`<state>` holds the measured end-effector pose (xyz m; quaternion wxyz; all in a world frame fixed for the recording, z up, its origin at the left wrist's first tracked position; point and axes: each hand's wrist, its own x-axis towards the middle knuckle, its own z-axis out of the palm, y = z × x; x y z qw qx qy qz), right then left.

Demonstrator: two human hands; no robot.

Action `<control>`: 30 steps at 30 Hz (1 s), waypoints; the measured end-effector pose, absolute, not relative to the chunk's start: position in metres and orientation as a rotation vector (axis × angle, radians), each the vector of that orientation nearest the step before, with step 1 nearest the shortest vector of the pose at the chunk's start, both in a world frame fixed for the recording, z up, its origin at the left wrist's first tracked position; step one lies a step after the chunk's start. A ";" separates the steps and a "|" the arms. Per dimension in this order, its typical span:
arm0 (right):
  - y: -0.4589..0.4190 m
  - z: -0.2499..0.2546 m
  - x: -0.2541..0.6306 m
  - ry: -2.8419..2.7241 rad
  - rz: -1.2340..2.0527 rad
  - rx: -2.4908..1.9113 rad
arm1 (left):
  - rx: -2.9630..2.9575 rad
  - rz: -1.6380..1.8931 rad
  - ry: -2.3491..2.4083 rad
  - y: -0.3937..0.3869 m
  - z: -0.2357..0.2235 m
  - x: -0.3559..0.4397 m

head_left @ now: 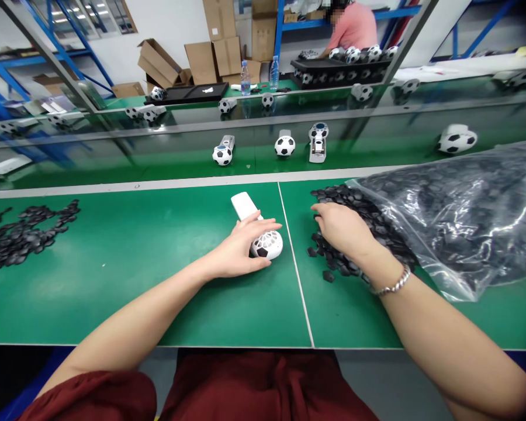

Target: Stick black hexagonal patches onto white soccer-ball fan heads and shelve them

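My left hand (241, 245) curves around a white soccer-ball-shaped casing (268, 244) with a flat white handle (244, 204), lying on the green table. The casing's top shows white openwork, with a black patch fitted on its near side. My right hand (344, 229) is in a heap of small black patches (372, 216), index finger and thumb close together at its left edge. Whatever lies between those fingertips is too small to make out. One loose black patch (328, 276) lies in front of the heap.
A clear plastic bag (473, 210) full of black patches lies at the right. More black patches (26, 234) spread at the far left. Beyond the white ledge (166, 186), a conveyor belt (158, 158) carries soccer-ball devices (284, 144). A person (355, 29) works across it.
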<state>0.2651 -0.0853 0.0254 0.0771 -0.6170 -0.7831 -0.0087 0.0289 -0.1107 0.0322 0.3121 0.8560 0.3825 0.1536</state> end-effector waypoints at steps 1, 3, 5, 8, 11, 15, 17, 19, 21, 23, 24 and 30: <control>-0.086 0.027 0.263 -2.322 0.082 -1.751 | 2.247 0.412 0.981 -0.110 0.033 0.028; -0.091 0.032 0.258 -2.265 0.368 -1.533 | 2.236 0.430 0.926 -0.108 0.033 0.025; -0.097 0.038 0.252 -2.203 0.669 -1.331 | 2.225 0.440 0.888 -0.107 0.032 0.024; -0.105 0.044 0.245 -2.176 0.908 -1.118 | 2.214 0.452 0.863 -0.107 0.029 0.023; -0.107 0.045 0.244 -2.249 0.889 -0.982 | 2.215 0.458 0.862 -0.107 0.028 0.022; -0.107 0.042 0.242 -2.312 0.825 -0.826 | 2.213 0.478 0.848 -0.106 0.027 0.022; -0.108 0.038 0.239 -2.313 0.821 -0.765 | 2.207 0.486 0.837 -0.105 0.027 0.023; -0.110 0.035 0.235 -2.303 0.801 -0.739 | 2.193 0.493 0.840 -0.106 0.029 0.025; -0.111 0.033 0.231 -2.279 0.778 -0.746 | 2.166 0.528 0.862 -0.107 0.030 0.028; -0.113 0.031 0.227 -2.236 0.794 -0.774 | 2.139 0.575 0.891 -0.109 0.030 0.032; -0.113 0.030 0.226 -2.205 0.820 -0.793 | 2.132 0.596 0.903 -0.109 0.030 0.034; -0.112 0.029 0.226 -2.058 1.042 -0.924 | 2.093 0.643 0.948 -0.111 0.026 0.037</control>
